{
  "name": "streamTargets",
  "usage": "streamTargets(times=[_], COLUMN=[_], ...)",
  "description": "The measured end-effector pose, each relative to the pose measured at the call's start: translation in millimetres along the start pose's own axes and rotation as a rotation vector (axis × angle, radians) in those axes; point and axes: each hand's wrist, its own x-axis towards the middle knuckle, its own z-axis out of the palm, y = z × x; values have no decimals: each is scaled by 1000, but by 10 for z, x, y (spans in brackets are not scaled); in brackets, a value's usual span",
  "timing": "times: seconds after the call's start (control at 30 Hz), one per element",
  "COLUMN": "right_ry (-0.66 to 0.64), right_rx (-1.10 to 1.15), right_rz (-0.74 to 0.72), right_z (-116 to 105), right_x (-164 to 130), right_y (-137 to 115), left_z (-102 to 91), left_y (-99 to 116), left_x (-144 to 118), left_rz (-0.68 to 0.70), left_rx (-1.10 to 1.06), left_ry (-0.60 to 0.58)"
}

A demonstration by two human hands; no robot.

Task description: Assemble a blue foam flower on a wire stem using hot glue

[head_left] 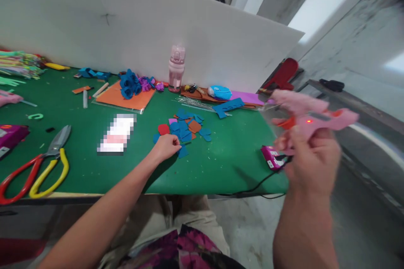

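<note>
In my right hand (311,157), raised at the right side, is a pink hot glue gun (311,113) with a red light lit on its body. Its nozzle points left, and it is somewhat blurred. My left hand (167,147) is closed in a pinch just above the table, at the near edge of a pile of cut paper pieces (183,128), mostly blue with some red, orange and purple. A thin dark sliver shows by its fingertips, too small to name. One blue piece (183,151) lies just beside those fingers.
Large scissors (58,147) lie at left on the green table (221,168). Blue paper flowers (129,84) rest on orange sheets (126,100). A pink bottle (176,69) stands against the white board (135,29). A black cord (259,184) crosses the front edge near a magenta box (272,157).
</note>
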Motion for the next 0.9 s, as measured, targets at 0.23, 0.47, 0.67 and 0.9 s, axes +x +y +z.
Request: streamTargets(times=[0.23,0.47,0.67,0.9], right_ry=[-164,-724,-773,-833], right_rx=[92,-56,-119,-224], right_rz=[57,463,393,147], right_z=[-353,257,535,592], right_x=[78,-603,-767,-779], right_y=[-137,438,595,680], left_z=[21,44,44,51], left_y=[-20,-24,-27,-30], left_x=[17,9,7,14], left_rz=[11,21,17,17], left_rx=[8,25,16,11], left_ry=[-2,16,22,18])
